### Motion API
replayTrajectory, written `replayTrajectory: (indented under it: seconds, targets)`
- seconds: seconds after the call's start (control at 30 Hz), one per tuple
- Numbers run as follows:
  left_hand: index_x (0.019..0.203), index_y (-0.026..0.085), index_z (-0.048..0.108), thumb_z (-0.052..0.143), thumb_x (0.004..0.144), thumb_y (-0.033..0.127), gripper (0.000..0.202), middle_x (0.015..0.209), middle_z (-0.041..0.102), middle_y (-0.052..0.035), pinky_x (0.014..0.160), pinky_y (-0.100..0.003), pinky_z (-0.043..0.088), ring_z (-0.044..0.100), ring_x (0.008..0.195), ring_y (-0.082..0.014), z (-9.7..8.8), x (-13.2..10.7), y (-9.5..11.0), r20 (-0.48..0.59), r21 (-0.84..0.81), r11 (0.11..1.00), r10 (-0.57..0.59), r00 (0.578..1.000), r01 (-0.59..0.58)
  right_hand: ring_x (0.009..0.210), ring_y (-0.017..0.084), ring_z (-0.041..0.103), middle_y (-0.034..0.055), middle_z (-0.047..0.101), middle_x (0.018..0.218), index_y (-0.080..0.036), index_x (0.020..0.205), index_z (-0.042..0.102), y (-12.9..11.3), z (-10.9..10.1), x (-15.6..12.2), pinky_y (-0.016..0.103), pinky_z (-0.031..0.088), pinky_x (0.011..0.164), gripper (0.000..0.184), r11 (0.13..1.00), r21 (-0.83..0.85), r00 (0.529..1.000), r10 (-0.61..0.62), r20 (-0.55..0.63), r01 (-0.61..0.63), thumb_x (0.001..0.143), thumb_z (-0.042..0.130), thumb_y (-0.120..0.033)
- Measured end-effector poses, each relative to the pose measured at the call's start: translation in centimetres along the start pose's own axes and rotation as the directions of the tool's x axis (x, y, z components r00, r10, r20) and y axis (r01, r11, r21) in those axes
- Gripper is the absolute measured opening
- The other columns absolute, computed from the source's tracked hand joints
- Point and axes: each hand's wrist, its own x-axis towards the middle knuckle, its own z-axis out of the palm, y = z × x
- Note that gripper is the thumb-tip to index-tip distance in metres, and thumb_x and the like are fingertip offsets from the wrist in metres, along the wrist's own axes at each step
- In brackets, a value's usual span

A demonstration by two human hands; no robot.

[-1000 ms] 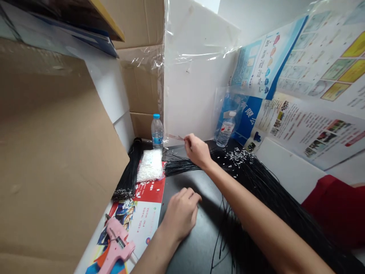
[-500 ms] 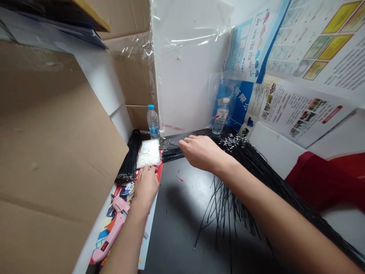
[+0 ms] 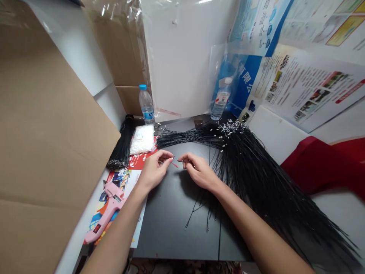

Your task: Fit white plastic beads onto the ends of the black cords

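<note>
Long, thin black cords (image 3: 265, 179) sprawled along the right edge of the smooth dark grey table (image 3: 171, 224). Well behind its front edge, the left hand (image 3: 155, 170) and the right hand (image 3: 198, 170) faced each other, fingers curled inward; I couldn't tell whether either pinched anything.

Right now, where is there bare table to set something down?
Mainly the near table, between the sheet and the black strands, though a few stray ends reach in. Crowded: the right, under strands; the back, with bag and bottles; the left, where the glue gun lies on the sheet.
</note>
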Motion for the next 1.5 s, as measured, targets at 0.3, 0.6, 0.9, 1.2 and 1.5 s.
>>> replayTrajectory:
  seconds: [0.3, 0.6, 0.9, 1.2, 1.5]
  targets:
    - [0.089, 0.016, 0.069, 0.064, 0.082, 0.025, 0.012, 0.088, 0.073, -0.006, 0.076, -0.031, 0.05, 0.065, 0.079, -0.0171, 0.7, 0.0, 0.0, 0.166, -0.172, 0.981, -0.066, 0.984, 0.095, 0.053, 0.009, 0.037, -0.0066, 0.041, 0.058, -0.017, 0.087, 0.063, 1.3, 1.3, 0.1, 0.022, 0.029, 0.054, 0.026, 0.984, 0.159, 0.993, 0.092, -0.073, -0.079, 0.094, 0.052, -0.039]
    - [0.097, 0.017, 0.068, 0.069, 0.081, 0.03, 0.02, 0.096, 0.073, -0.0065, 0.082, -0.035, 0.052, 0.067, 0.088, -0.0189, 1.3, -0.1, -1.0, 0.117, -0.255, 0.963, -0.057, 0.992, 0.085, 0.06, 0.011, 0.052, -0.0018, 0.061, 0.068, -0.019, 0.097, 0.066, 1.3, 1.2, -0.6, 0.024, 0.038, 0.063, 0.021, 0.998, -0.061, 0.988, -0.038, -0.151, 0.029, 0.098, 0.049, -0.032]
    - [0.096, 0.018, 0.072, 0.065, 0.084, 0.031, 0.019, 0.094, 0.075, -0.0064, 0.08, -0.034, 0.051, 0.066, 0.083, -0.0177, 1.4, -0.1, -0.7, 0.115, -0.202, 0.977, -0.038, 0.993, 0.061, 0.07, 0.013, 0.062, 0.0024, 0.071, 0.082, -0.019, 0.095, 0.065, 1.4, 1.3, -0.7, 0.024, 0.044, 0.068, 0.017, 0.994, -0.091, 0.983, -0.071, -0.168, 0.056, 0.097, 0.05, -0.025]
    - [0.089, 0.016, 0.068, 0.072, 0.077, 0.032, 0.02, 0.086, 0.07, -0.0028, 0.069, -0.027, 0.05, 0.062, 0.071, -0.0129, 1.4, 0.0, -0.1, 0.038, -0.314, 0.946, -0.077, 0.996, 0.085, 0.065, 0.011, 0.062, 0.0031, 0.069, 0.08, -0.018, 0.094, 0.061, 0.7, 2.0, -0.6, 0.021, 0.048, 0.055, 0.018, 0.937, 0.333, 0.985, 0.146, -0.09, -0.109, 0.094, 0.054, -0.035]
    - [0.087, 0.014, 0.07, 0.077, 0.075, 0.029, 0.021, 0.082, 0.073, -0.0048, 0.078, -0.031, 0.053, 0.067, 0.077, -0.0152, 1.6, -0.2, 0.4, 0.132, -0.423, 0.896, -0.085, 0.988, 0.133, 0.069, 0.012, 0.061, 0.0025, 0.063, 0.08, -0.018, 0.092, 0.059, 1.0, 2.6, -0.3, 0.021, 0.053, 0.053, 0.035, 0.769, 0.631, 0.978, 0.193, -0.077, -0.102, 0.085, 0.066, -0.051]
